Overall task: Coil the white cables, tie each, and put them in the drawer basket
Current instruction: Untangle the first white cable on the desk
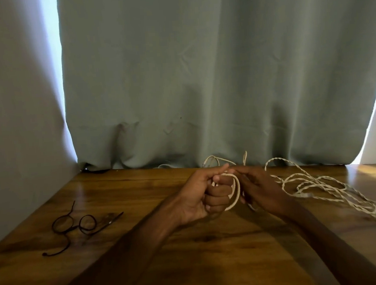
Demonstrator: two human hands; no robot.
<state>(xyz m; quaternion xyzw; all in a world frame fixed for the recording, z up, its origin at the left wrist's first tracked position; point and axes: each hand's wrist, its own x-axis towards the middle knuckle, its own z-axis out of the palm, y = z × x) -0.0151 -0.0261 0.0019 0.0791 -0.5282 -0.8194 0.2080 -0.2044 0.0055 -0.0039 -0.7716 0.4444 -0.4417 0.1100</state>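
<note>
My left hand [206, 196] is curled into a fist around a small coil of white cable [235, 191], whose loops hang over its fingers. My right hand [259, 187] meets it from the right and pinches the same cable near the top of the coil. A loose end with a plug [208, 161] arcs up behind the hands. More white twisted cable [321, 186] lies in a tangle on the wooden table [191, 254] to the right, running off toward the right edge. No drawer basket is in view.
A pair of dark round glasses [74, 225] lies on the table at the left. A grey-green curtain [199, 74] hangs along the table's back edge, and a wall closes the left side.
</note>
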